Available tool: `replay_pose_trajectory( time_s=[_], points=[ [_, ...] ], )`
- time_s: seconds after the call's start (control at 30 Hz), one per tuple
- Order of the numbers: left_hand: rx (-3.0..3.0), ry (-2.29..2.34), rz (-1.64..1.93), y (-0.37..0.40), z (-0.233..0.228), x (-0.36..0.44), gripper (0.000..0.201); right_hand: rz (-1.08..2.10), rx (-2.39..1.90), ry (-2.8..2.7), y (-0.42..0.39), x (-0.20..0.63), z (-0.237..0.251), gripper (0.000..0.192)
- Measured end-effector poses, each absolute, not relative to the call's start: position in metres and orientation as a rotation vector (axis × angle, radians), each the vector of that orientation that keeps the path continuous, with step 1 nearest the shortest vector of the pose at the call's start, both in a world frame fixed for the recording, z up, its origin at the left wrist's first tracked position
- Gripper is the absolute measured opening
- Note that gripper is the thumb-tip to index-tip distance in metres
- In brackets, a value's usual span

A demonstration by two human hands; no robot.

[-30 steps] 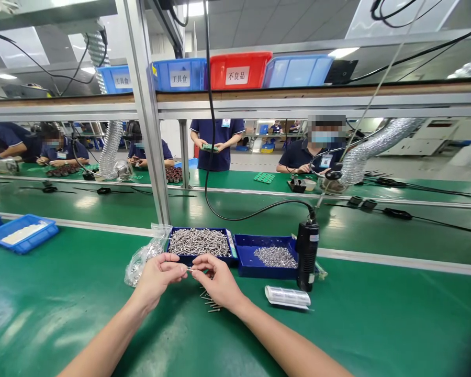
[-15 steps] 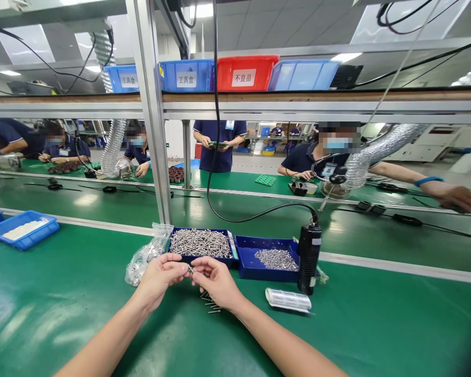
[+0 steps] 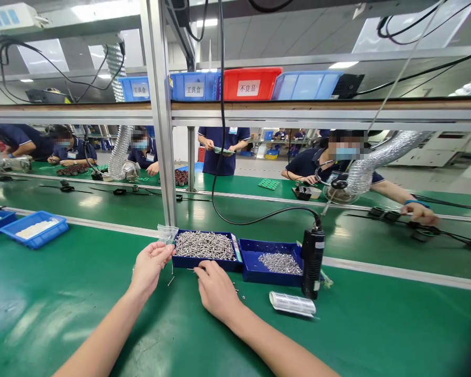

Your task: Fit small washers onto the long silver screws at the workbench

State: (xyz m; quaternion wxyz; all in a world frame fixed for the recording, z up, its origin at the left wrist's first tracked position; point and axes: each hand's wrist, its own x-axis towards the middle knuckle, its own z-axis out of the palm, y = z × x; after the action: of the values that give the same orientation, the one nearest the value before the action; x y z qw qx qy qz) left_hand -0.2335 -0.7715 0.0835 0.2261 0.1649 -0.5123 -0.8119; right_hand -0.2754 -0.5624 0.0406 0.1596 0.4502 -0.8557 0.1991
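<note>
In the head view, the left hand (image 3: 152, 264) is held with its fingertips drawn together; whether anything is pinched there cannot be told. A clear bag (image 3: 165, 233) is seen at its one o'clock, a loose screw (image 3: 171, 281) at its four o'clock on the tabletop (image 3: 220, 345). The right hand (image 3: 216, 290) is curled narrow, its contents hidden. A blue tray (image 3: 186, 262) of screws (image 3: 206, 245) is set at its twelve o'clock, a power screwdriver (image 3: 313, 264) at its two o'clock.
</note>
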Motion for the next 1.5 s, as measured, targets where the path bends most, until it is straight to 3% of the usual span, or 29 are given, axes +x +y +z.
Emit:
replay_pose_trajectory(
  time_s=[0.23,0.53,0.7,0.93,1.27,1.5],
  points=[
    [0.421,-1.480,-2.206,-0.764,0.082,-0.233,0.055,0.368,1.470,-2.389,-0.609,-0.239,0.039,0.035],
    [0.411,-1.573,-2.194,-0.758,0.076,-0.231,0.056,0.475,1.529,-2.608,-0.576,-0.237,0.021,0.008],
    [0.432,-1.621,-2.225,-0.751,0.076,-0.229,0.054,0.744,1.573,-2.699,-0.563,-0.247,0.033,0.028],
    [0.403,-1.699,-2.281,-0.740,0.080,-0.223,0.051,1.749,1.178,-2.401,-0.557,-0.281,0.063,0.029],
    [0.267,-1.856,-2.117,-0.732,0.077,-0.220,0.043,1.952,1.175,-2.320,-0.556,-0.279,0.065,0.034],
    [0.151,-1.999,-1.867,-0.726,0.074,-0.217,0.026,2.079,1.040,-2.322,-0.560,-0.275,0.060,0.036]
  ],
)
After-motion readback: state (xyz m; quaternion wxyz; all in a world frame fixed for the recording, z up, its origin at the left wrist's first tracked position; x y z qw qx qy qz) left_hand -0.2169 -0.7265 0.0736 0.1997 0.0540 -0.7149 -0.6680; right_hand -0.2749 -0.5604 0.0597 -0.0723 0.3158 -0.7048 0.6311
